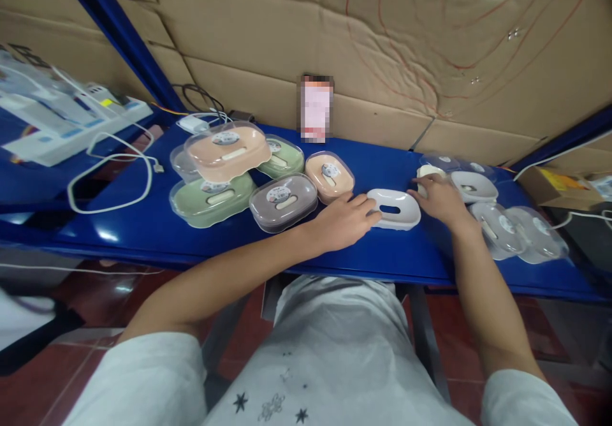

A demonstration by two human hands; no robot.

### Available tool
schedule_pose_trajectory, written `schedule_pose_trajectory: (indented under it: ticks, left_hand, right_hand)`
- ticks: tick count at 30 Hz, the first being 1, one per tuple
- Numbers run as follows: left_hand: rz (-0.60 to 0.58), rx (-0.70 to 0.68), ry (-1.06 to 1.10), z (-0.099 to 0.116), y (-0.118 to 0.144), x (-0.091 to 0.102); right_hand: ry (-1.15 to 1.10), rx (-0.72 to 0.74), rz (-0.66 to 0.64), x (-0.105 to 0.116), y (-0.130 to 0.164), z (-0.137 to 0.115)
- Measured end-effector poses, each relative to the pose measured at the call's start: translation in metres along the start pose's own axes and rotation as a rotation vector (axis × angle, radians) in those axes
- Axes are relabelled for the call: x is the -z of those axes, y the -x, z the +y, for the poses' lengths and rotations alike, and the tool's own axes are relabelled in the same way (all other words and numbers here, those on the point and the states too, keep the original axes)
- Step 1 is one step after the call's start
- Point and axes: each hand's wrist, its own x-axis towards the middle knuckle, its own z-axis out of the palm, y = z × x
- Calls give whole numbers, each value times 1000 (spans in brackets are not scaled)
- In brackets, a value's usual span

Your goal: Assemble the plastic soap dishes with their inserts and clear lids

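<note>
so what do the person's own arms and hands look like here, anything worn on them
Both arms are bare from the short sleeves down. The left hand and right hand wear no gloves, and no rings, watch or bands show. The short sleeves belong to a light grey-white shirt with small dark star prints on its front.
</note>
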Motion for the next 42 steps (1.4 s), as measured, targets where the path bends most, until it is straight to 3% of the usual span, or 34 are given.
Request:
schedule_pose_trajectory:
  ticks: [3, 6, 10, 15, 23, 32, 37, 42]
  left_hand:
    - [21, 5, -15, -2, 1, 5]
    - [35, -11, -3, -3, 1, 11]
    - [38, -60, 0, -2, 1, 14]
    - [81, -82, 21, -3, 0, 13]
    - [97, -106, 30, -2, -2, 8]
    - [139, -19, 14, -4, -2, 4]
    - [105, -46, -17, -3, -2, 3]
    - [67, -58, -25, -4, -3, 5]
  right_hand:
    - [-93, 73, -59, 3, 0, -10]
    - [-238, 130, -13, 9, 0, -26]
    - [-226, 34, 69, 4, 0, -26]
    - [-297, -59, -27, -7, -1, -9]
    - [-574, -39, -153, -8, -4, -18]
    - [-413, -285, -136, -2, -5, -6]
    - [-396, -257, -155, 0, -4, -15]
    - [-481, -121, -196, 0, -3, -22]
